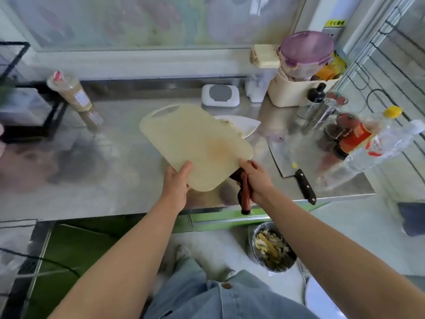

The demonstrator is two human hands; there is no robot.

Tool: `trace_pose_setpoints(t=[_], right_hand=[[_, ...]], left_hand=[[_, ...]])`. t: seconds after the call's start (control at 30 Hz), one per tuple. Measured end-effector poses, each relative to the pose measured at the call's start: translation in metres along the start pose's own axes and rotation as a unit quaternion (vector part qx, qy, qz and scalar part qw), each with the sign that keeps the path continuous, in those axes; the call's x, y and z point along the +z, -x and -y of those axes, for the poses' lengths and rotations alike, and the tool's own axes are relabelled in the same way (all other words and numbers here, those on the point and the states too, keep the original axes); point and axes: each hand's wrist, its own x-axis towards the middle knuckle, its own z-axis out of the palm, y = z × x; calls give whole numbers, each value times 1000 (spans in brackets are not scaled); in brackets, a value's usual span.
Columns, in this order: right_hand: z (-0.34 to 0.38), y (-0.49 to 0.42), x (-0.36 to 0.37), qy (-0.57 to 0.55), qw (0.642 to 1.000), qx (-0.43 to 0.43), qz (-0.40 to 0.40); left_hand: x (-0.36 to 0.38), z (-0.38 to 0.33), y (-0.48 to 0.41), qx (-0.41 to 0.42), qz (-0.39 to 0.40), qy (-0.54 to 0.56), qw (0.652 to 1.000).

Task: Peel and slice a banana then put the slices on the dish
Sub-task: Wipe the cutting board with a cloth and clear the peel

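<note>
your left hand grips the board at its near edge; the dish lies past its far edge (half hidden). your right hand holds a knife.

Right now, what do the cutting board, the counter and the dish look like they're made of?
Cutting board: probably plastic, pale cream, matte, with a moulded handle slot. Counter: looks like stainless steel, brushed, giving blurred reflections. Dish: white and glossy, ceramic or melamine; cannot tell which.
</note>
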Motion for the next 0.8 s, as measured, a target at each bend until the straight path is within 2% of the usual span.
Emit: trace_pose_setpoints(t=[0.2,0.43,0.63,0.7,0.8], right_hand=[[-12,-35,58,78,996,48,-6],[-24,-57,110,133,989,67,21],[-31,-72,127,148,986,76,11],[-32,-75,128,154,985,77,6],[-32,-79,128,152,985,83,1]], left_hand=[[-62,-38,-39,42,-72,12,996],[-121,-57,-73,4,-215,109,971],[-129,-74,-97,10,-181,222,958],[-129,-79,-102,11,-191,217,957],[-135,-80,-114,-6,-242,145,959]])
